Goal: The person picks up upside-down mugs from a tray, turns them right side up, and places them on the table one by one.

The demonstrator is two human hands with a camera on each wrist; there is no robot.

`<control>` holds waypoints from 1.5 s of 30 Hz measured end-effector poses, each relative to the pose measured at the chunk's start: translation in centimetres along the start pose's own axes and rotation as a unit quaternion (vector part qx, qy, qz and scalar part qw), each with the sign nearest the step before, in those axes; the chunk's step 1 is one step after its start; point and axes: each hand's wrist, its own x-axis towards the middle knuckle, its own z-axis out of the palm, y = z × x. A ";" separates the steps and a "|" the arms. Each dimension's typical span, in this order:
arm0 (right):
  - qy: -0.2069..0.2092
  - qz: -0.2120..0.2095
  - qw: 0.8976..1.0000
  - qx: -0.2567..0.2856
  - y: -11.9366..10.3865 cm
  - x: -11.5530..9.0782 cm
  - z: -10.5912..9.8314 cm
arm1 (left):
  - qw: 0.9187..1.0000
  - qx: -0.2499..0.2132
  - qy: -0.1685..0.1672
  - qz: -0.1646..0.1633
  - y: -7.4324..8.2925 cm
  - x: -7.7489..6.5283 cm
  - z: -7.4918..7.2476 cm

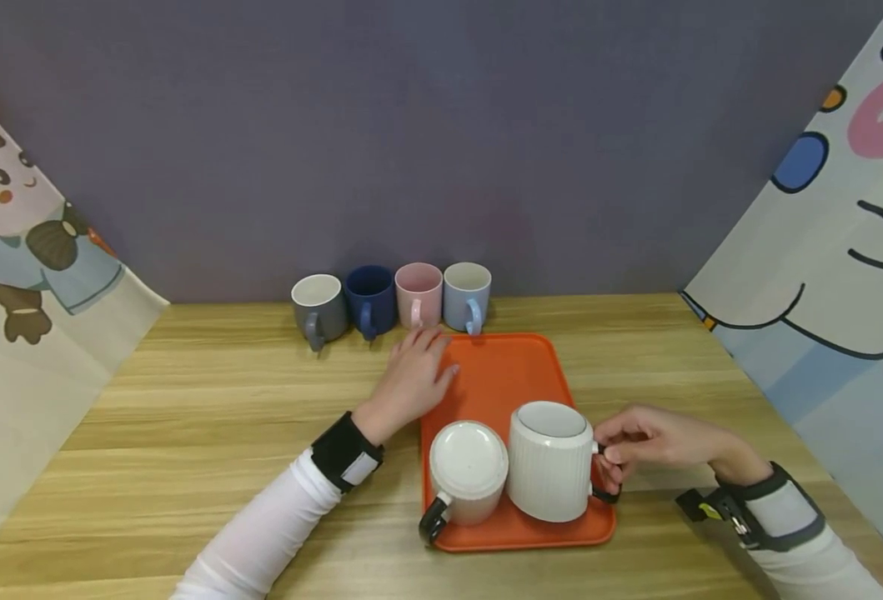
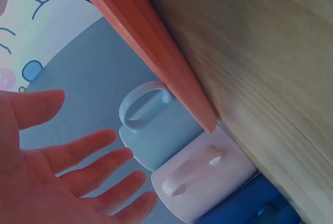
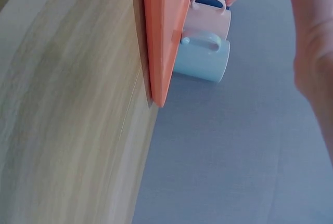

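Note:
An orange tray (image 1: 501,367) lies on the table. On its near left is a white mug (image 1: 469,467), upside down with its black handle toward the near left corner. Beside it is a larger ribbed white mug (image 1: 549,471), its base apparently facing up. My right hand (image 1: 654,437) grips this mug's black handle from the right; whether the mug touches the tray is unclear. My left hand (image 1: 411,379) hovers at the tray's far left part, fingers spread and holding nothing; its palm (image 2: 36,177) also shows in the left wrist view.
Behind the tray, along the grey backdrop (image 1: 426,150), stands a row of upright mugs: grey (image 1: 321,312), dark blue (image 1: 370,300), pink (image 1: 420,296) and light blue (image 1: 465,296). Their handles face me. The light blue mug stands close to the tray's far edge.

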 end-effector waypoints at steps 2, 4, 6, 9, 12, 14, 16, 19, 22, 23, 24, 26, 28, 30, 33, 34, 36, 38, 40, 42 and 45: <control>-0.006 -0.012 1.000 -0.005 0.1 0.0 -0.1 | 1.000 0.001 0.003 0.000 -0.1 0.0 0.0; -0.007 -0.017 1.000 -0.013 0.0 0.0 -0.3 | 1.000 0.002 0.007 0.000 -0.1 0.1 -0.1; -0.006 -0.016 1.000 -0.020 0.0 0.1 -0.5 | 1.000 0.004 0.012 -0.001 -0.2 0.1 -0.2; -0.007 -0.021 0.999 -0.028 -0.1 0.1 -0.9 | 1.000 0.003 0.019 -0.002 -0.2 0.2 -0.3; 0.001 -0.027 0.999 -0.030 -0.3 0.2 -1.5 | 1.000 -0.003 0.020 -0.008 -0.2 0.3 -0.4; 0.005 -0.032 0.999 -0.029 -0.5 0.3 -1.9 | 1.000 -0.006 0.020 -0.013 -0.3 0.4 -0.3; 0.011 -0.037 0.999 -0.028 -0.5 0.5 -2.3 | 1.000 -0.009 0.021 -0.018 -0.3 0.5 -0.3; 0.025 -0.043 0.998 -0.034 -0.6 0.8 -2.7 | 0.999 -0.013 0.023 -0.025 -0.2 0.7 -0.3; 0.062 -0.026 0.997 -0.046 -0.5 1.1 -2.9 | 0.999 -0.016 0.027 -0.031 -0.2 0.8 -0.2; 0.073 -0.021 0.996 -0.045 -0.4 1.2 -3.0 | 0.999 -0.017 0.029 -0.032 -0.2 0.8 -0.2; 0.083 -0.017 0.995 -0.044 -0.4 1.4 -3.0 | 0.999 -0.017 0.031 -0.034 -0.1 0.9 -0.2; 0.090 -0.024 0.995 -0.037 -0.3 1.8 -3.2 | 0.998 -0.022 0.037 -0.037 -0.2 1.0 -0.1; 0.085 -0.049 0.995 -0.030 -0.2 2.2 -3.5 | 0.998 -0.029 0.044 -0.040 -0.2 1.1 -0.1; 0.078 -0.074 0.994 -0.023 -0.2 2.8 -3.9 | 0.997 -0.032 0.049 -0.044 -0.2 1.2 -0.1; 0.066 -0.113 0.991 -0.019 -0.3 3.4 -4.3 | 0.997 -0.032 0.051 -0.049 -0.1 1.4 -0.1; 0.063 -0.123 0.990 -0.015 -0.4 3.6 -4.5 | 0.997 -0.032 0.051 -0.050 -0.1 1.5 -0.1; 0.063 -0.137 0.988 -0.013 -0.4 4.0 -4.8 | 0.997 -0.030 0.049 -0.052 0.0 1.6 -0.1; 0.066 -0.144 0.987 -0.007 -0.4 4.4 -5.0 | 0.997 -0.030 0.049 -0.051 0.1 1.7 0.0; 0.075 -0.147 0.986 -0.005 -0.4 4.6 -5.3 | 0.997 -0.029 0.051 -0.048 0.2 1.9 0.1; 0.089 -0.141 0.986 -0.002 -0.5 4.9 -5.6 | 0.997 -0.030 0.055 -0.047 0.4 2.0 0.1; 0.113 -0.130 0.985 0.001 -0.6 5.2 -5.8 | 0.997 -0.030 0.060 -0.048 0.6 2.1 0.2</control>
